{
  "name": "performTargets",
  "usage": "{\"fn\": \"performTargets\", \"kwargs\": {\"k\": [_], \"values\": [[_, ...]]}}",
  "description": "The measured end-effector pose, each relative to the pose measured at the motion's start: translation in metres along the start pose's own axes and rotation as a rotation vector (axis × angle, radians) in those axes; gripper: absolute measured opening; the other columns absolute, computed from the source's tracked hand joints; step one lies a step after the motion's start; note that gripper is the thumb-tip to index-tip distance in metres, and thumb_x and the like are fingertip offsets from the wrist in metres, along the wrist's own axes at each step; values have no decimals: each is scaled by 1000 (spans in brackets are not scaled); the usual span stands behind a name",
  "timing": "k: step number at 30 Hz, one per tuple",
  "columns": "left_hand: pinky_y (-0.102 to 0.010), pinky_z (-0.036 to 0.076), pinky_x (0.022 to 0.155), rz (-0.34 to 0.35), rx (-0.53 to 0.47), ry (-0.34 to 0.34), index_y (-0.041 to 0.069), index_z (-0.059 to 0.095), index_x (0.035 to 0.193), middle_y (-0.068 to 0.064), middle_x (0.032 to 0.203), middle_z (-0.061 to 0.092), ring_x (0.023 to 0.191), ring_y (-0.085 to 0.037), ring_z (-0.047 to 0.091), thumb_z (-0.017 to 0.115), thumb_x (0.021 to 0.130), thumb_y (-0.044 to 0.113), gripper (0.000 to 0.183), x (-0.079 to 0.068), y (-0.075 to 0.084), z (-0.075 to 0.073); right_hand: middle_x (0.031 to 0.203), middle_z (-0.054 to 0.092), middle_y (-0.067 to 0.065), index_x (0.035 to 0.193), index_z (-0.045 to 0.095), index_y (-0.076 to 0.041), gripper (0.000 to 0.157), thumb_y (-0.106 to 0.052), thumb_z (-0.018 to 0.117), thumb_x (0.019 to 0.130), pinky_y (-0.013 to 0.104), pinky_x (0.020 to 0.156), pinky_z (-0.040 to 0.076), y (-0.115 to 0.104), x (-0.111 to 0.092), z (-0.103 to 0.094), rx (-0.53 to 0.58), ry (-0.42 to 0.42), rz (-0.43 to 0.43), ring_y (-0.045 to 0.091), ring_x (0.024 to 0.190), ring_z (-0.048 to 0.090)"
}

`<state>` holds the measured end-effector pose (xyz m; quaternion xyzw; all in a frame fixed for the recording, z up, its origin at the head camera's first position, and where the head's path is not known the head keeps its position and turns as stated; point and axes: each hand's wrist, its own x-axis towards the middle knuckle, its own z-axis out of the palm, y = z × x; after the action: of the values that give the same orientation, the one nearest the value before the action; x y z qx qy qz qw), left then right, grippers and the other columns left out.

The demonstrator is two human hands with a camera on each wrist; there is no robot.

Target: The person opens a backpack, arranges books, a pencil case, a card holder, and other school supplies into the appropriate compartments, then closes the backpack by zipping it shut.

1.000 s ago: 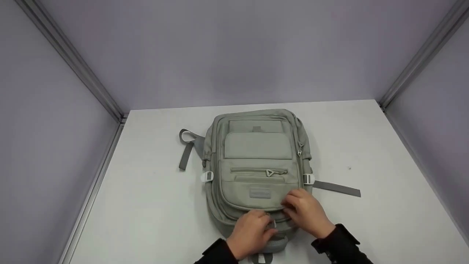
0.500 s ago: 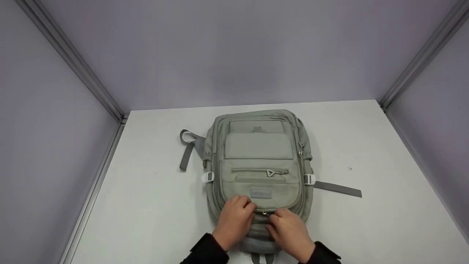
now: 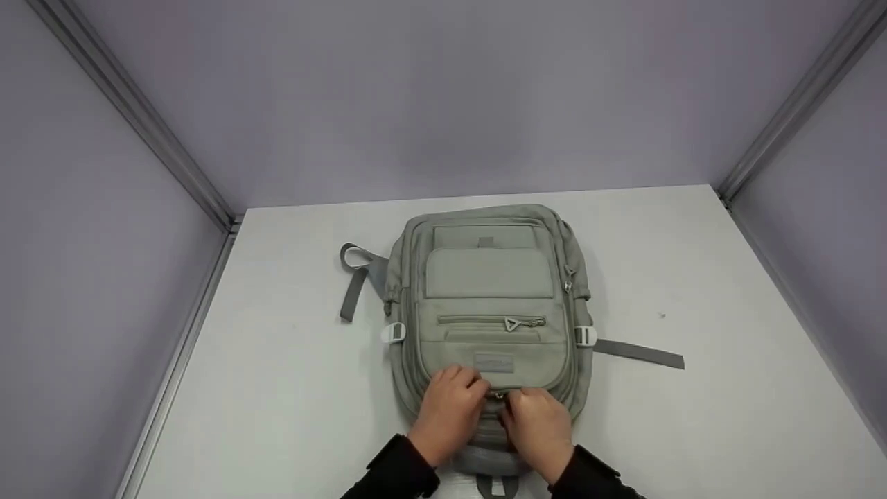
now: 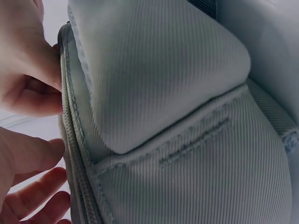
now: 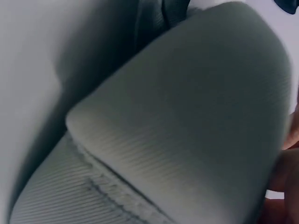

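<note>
A grey-green backpack (image 3: 488,312) lies front side up, its carry handle toward the near side. My left hand (image 3: 449,414) holds the fabric beside the zipper at the front pocket's near edge. In the left wrist view its thumb and fingers (image 4: 39,186) lie along the zipper tape (image 4: 77,140). Close on the right, my right hand (image 3: 537,424) has curled fingers by a small metal zipper slider (image 3: 497,396) and pinches its pull, which the fingers mostly hide. The right wrist view shows mainly the bag's padded end (image 5: 187,107), with a few fingertips at the right edge.
The bag lies on a white table (image 3: 277,388) with grey-lilac panels (image 3: 457,97) around it. One loose strap (image 3: 641,353) stretches right from a white buckle (image 3: 585,336); another strap (image 3: 353,294) lies looped at the left. A triangular zipper pull (image 3: 512,324) is on the front pocket.
My left hand has moved up and left onto the pocket's edge. The right hand has come down and left to the zipper slider. Over the last half second both hands shift only slightly.
</note>
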<state>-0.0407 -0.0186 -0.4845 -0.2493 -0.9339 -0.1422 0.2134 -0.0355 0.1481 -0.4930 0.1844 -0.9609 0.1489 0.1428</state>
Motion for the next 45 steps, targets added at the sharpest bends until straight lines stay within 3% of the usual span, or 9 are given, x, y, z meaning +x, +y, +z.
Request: {"fn": "performTargets", "kwargs": {"k": [10, 15, 22, 27, 36, 40, 45], "values": [[-29, 46, 74, -21, 27, -17, 18, 70, 89, 1, 88, 62, 79, -15, 55, 71, 90, 13, 6, 4, -1, 2, 60, 56, 4, 61, 56, -10, 29, -5, 82, 73, 35, 52, 48, 8, 6, 5, -44, -53, 20, 23, 57, 59], [-29, 45, 74, -19, 65, -20, 19, 69, 87, 2, 88, 61, 79, -15, 54, 71, 90, 14, 6, 6, 1, 4, 59, 54, 3, 62, 56, -11, 28, -5, 80, 75, 32, 53, 45, 17, 5, -1, 15, -57, -19, 20, 56, 57], [-28, 44, 70, 66, 203, 67, 20, 63, 76, 4, 78, 55, 72, -13, 52, 75, 83, 14, 14, 10, 7, 15, 65, 49, -4, 65, 57, -14, 29, 2, 81, 67, 25, 56, 40, 30, 0, -23, 109, 35, -76, 12, 61, 50], [-26, 45, 66, 138, 290, 83, 20, 59, 66, 6, 71, 54, 66, -11, 53, 76, 78, 15, 21, 16, 11, 15, 68, 46, -5, 67, 56, -15, 30, -1, 82, 70, 24, 57, 38, 41, 3, -36, 108, -17, -80, 10, 64, 46], [-25, 47, 63, 144, 256, 83, 19, 62, 67, 6, 69, 55, 64, -10, 54, 80, 75, 12, 21, 14, 8, 5, 64, 53, -5, 68, 56, -14, 26, -3, 78, 76, 24, 55, 39, 80, 10, -55, 83, -124, 38, 8, 61, 48], [-24, 47, 60, 149, 245, 111, 18, 63, 67, 6, 69, 56, 63, -9, 54, 80, 73, 11, 20, 11, 5, 3, 63, 56, -4, 69, 59, -13, 23, -2, 78, 77, 25, 55, 40, 97, 18, -61, 88, -137, 66, 8, 62, 49], [-24, 48, 61, 154, 225, 121, 18, 64, 68, 6, 70, 58, 65, -9, 57, 80, 70, 8, 19, 7, 2, 1, 64, 58, -2, 70, 60, -12, 21, -1, 77, 76, 25, 54, 40, 116, 30, -61, 78, -105, 39, 9, 60, 51]]}}
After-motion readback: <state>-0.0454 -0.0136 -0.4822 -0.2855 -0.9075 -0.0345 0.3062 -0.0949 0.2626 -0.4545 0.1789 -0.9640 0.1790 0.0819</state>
